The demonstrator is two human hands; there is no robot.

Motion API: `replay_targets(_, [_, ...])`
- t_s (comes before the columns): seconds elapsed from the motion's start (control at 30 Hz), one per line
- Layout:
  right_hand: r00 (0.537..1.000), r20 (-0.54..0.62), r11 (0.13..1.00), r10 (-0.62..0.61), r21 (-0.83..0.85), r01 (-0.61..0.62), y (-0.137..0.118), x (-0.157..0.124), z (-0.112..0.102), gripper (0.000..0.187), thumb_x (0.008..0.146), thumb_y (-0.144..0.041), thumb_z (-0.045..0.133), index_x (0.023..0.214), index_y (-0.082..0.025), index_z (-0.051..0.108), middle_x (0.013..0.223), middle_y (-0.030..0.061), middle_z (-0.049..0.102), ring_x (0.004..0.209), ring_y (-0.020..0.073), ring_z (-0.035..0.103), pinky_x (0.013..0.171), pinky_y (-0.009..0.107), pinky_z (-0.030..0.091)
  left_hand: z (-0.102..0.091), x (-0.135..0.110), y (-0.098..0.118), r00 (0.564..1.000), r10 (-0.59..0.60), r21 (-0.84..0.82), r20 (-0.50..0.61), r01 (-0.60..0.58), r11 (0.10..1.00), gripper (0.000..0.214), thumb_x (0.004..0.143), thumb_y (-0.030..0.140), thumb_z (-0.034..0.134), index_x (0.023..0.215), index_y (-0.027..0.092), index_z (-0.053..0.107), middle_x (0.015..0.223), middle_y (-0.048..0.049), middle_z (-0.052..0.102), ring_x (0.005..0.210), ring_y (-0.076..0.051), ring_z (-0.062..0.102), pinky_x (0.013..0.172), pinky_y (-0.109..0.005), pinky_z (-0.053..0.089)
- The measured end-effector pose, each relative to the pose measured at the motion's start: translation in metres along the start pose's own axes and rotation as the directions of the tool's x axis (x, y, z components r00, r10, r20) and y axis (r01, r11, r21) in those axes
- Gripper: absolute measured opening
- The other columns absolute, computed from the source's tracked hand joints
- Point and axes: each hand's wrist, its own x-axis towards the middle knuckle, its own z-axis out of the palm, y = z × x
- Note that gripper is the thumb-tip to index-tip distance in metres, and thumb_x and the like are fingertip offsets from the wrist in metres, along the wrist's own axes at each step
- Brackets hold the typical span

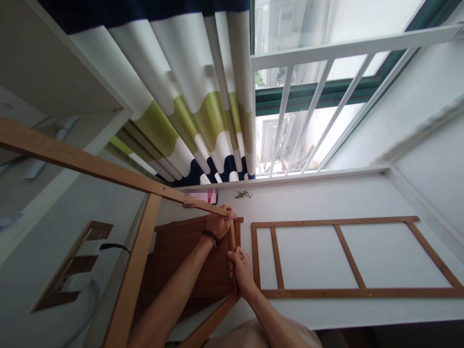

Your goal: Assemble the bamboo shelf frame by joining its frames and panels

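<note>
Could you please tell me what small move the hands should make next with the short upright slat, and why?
Probably steady the slat and seat its top end squarely against the long rail. The left hand grips at that joint. The right hand pinches the slat lower down, beside the brown panel. The screws lie apart, untouched.

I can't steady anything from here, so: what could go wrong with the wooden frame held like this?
The left hand grips the end of the long rail, the right hand a thin slat; the rail's length could lever the corner apart. Both hands sit close to that joint and may get pinched. The loose screws by the window could be knocked away.
</note>
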Motion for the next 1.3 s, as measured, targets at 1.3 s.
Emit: replay_targets(1.3, [0.836, 0.348, 0.525, -0.423, -0.658, 0.540, -0.080, 0.092, -0.028, 0.027, 0.085, -0.030, 0.032, 0.081, -0.018, 0.056, 0.102, 0.0086, 0.056, 0.096, 0.0163, 0.052, 0.088, 0.030, 0.038, 0.002, 0.005, 0.008, 0.998, -0.033, -0.174, 0.054, 0.042, 0.984, 0.027, 0.088, 0.037, 0.028, 0.073, 0.021, 0.044, 0.064, 0.0015, 0.052, 0.063, -0.015, 0.052, 0.062, -0.027, 0.038])
